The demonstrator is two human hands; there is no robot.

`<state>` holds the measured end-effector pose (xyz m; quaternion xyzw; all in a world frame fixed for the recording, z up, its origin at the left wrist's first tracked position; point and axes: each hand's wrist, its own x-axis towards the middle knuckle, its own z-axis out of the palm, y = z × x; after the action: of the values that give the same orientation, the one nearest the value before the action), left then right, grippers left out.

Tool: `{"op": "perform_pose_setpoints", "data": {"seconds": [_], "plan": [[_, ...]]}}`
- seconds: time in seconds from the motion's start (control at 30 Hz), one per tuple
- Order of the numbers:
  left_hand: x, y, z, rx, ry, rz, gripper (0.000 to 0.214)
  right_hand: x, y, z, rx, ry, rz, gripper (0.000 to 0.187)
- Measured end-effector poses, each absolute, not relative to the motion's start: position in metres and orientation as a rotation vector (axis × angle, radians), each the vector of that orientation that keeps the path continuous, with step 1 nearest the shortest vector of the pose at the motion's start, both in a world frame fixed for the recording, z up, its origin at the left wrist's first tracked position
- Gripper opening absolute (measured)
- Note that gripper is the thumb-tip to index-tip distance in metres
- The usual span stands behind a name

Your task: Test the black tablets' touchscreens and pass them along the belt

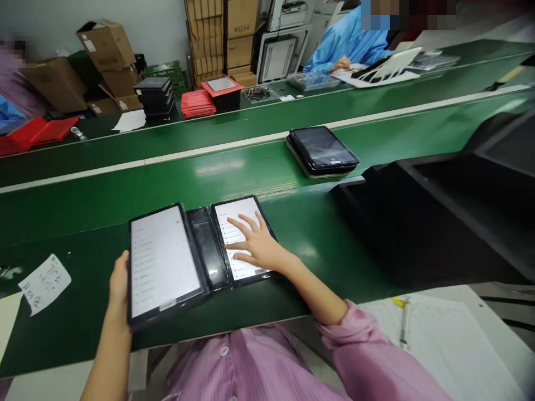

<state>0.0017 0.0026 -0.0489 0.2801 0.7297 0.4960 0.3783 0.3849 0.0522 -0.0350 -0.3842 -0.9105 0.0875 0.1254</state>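
My left hand [119, 281] grips the left edge of a tablet [163, 262] with a lit white screen showing a list; most of its fingers are hidden behind the tablet. This tablet looks slightly raised toward me. To its right lies a second lit tablet [228, 210] with a similar list. Over that screen my right hand [257, 242] is spread flat, fingers apart, touching or just above the glass. A dark glossy panel [208, 245], perhaps a tablet or cover, shows between the two.
A stack of dark tablets [321, 147] sits on the green bench [309, 245]. A large black box [418, 223] stands at right. Handwritten paper [45, 284] lies at left; a pen [404, 323] rests on sheets at lower right. Across the bench, a person in blue sleeves [349, 42] works.
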Motion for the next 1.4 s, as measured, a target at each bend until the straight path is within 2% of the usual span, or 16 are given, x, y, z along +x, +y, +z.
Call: {"op": "perform_pose_setpoints", "data": {"seconds": [0.07,0.17,0.33,0.47,0.53,0.6,0.73,0.9,1.23,1.4], "plan": [[0.023,0.019,-0.055,0.971,1.883,1.299,0.042,0.4,0.061,-0.036,-1.145,-2.588,0.265,0.039],[0.029,0.039,-0.065,1.31,1.909,1.248,0.049,0.434,0.071,-0.039,-1.175,-2.322,0.29,0.053],[0.018,0.051,-0.078,1.177,1.64,1.028,0.063,0.458,0.076,-0.037,-1.197,-1.841,0.301,0.06],[0.027,0.046,-0.08,1.353,1.686,0.961,0.08,0.443,0.073,-0.03,-1.211,-1.864,0.318,0.064],[0.03,0.042,-0.08,1.426,1.68,0.901,0.097,0.432,0.071,-0.03,-1.221,-1.98,0.338,0.066],[0.029,0.038,-0.082,1.436,1.614,0.901,0.104,0.422,0.067,-0.032,-1.191,-2.165,0.347,0.065],[0.018,0.036,-0.089,1.321,1.399,1.023,0.093,0.413,0.058,-0.04,-1.083,-2.464,0.32,0.049],[0.012,0.037,-0.095,1.29,1.33,1.028,0.101,0.417,0.054,-0.045,-1.053,-2.477,0.323,0.044],[0.021,0.029,-0.081,1.411,1.339,0.917,0.106,0.42,0.058,-0.051,-1.084,-2.445,0.321,0.043],[0.019,0.035,-0.085,1.167,1.33,1.08,0.092,0.431,0.054,-0.054,-1.195,-2.166,0.243,0.058]]}}
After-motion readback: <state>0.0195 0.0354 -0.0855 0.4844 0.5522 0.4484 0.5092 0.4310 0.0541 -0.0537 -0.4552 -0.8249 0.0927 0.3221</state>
